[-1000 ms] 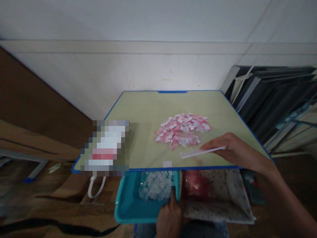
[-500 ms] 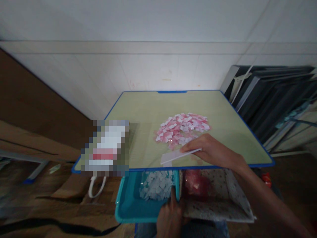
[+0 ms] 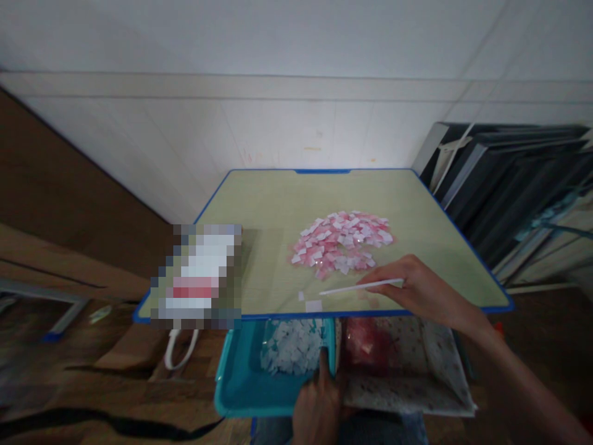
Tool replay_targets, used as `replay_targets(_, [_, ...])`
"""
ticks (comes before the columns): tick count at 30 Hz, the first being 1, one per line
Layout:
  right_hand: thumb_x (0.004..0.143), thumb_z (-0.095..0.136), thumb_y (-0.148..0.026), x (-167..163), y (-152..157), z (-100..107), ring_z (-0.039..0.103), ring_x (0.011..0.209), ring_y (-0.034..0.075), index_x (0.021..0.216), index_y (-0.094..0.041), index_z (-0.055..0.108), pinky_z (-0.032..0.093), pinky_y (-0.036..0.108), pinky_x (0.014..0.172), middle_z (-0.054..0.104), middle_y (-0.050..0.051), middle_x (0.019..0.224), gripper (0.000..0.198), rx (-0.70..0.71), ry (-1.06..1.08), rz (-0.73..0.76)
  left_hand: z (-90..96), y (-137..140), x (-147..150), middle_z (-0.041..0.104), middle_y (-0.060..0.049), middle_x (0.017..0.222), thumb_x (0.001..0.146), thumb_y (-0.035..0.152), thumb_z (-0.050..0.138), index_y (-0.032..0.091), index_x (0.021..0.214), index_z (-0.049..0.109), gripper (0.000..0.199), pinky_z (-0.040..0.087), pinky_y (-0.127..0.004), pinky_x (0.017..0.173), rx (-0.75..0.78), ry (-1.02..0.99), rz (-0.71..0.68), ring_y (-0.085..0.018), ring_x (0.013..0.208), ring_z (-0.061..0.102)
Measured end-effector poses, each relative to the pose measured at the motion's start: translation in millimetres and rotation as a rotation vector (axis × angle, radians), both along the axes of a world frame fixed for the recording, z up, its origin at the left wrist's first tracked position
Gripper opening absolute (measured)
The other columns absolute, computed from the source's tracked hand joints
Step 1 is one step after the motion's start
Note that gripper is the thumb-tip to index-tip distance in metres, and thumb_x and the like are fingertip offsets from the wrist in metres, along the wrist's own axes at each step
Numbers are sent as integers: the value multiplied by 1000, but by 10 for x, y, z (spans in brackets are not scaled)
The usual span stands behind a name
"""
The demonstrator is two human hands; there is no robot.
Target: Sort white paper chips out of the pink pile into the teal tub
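Note:
My right hand pinches a thin white card, seen almost edge-on just above the front of the table. Behind it lies a loose pile of small pink and white square pieces. A white piece lies near the table's front edge, with a smaller one beside it. Below, my left hand grips the near right corner of a turquoise tray, its index finger stretched along the inside of the rim. Many whitish pieces are heaped in the tray.
The pale table has a blue edge and stands against a white wall. A blurred-out box-shaped object is at its left. A speckled grey box holding a red bundle adjoins the tray. Dark folded panels lean at right.
My right hand has moved right with the card, which has turned nearly edge-on. The white pieces at the table's front edge now show more fully. My left hand has stayed put.

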State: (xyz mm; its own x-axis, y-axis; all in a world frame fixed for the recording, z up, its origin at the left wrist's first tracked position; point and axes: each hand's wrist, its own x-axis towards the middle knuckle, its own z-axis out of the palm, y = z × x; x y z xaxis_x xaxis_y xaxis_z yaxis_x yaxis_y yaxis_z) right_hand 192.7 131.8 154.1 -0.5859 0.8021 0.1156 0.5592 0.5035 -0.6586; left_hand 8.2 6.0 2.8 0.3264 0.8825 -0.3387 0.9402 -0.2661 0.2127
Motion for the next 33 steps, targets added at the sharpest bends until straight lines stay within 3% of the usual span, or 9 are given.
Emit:
replay_targets(11, [81, 50, -21, 387, -108, 102, 66, 71, 14, 91, -26, 67, 50, 23, 61, 71, 0, 83, 21, 4, -61, -10, 17, -15, -6, 39, -22, 130, 61, 42, 63, 27, 103, 57, 45, 53, -36, 59, -1, 5, 7, -24, 72, 64])
replay_targets(14, [82, 48, -17, 429, -148, 85, 65, 82, 15, 96, -25, 65, 52, 26, 70, 70, 1, 92, 24, 115, -37, 25, 8, -8, -2, 40, -23, 129, 59, 40, 65, 28, 105, 55, 48, 53, -35, 59, 3, 3, 9, -24, 72, 64])
replay_targets(19, [86, 41, -16, 221, -164, 20, 56, 102, 16, 107, -17, 59, 47, 32, 86, 64, 6, 107, 28, 356, -110, 240, -25, -14, 7, 41, -24, 127, 60, 45, 63, 28, 103, 57, 47, 53, -35, 58, 27, -6, 14, -24, 70, 64])
replay_targets(24, [88, 35, -10, 45, -199, -20, 58, 98, 16, 98, -12, 61, 49, 32, 83, 66, 5, 103, 28, 657, -290, 381, -40, -33, 1, 40, -24, 128, 58, 42, 66, 29, 106, 56, 51, 53, -35, 59, 40, -10, 17, -23, 71, 64])
replay_targets(28, [86, 38, -11, 70, -302, -34, 61, 92, 16, 97, -11, 62, 49, 30, 82, 67, 6, 100, 26, 747, -407, 370, -22, -19, 1, 41, -24, 128, 57, 43, 66, 30, 118, 46, 65, 53, -34, 60, 47, 4, 15, -23, 72, 64])
replay_targets(33, [84, 38, -8, 230, -428, 4, 62, 90, 16, 99, -11, 61, 50, 30, 80, 67, 7, 101, 28, 766, -482, 344, 25, -1, 6, 39, -23, 130, 60, 46, 62, 30, 114, 51, 57, 52, -35, 60, -16, 53, -1, -23, 73, 64])
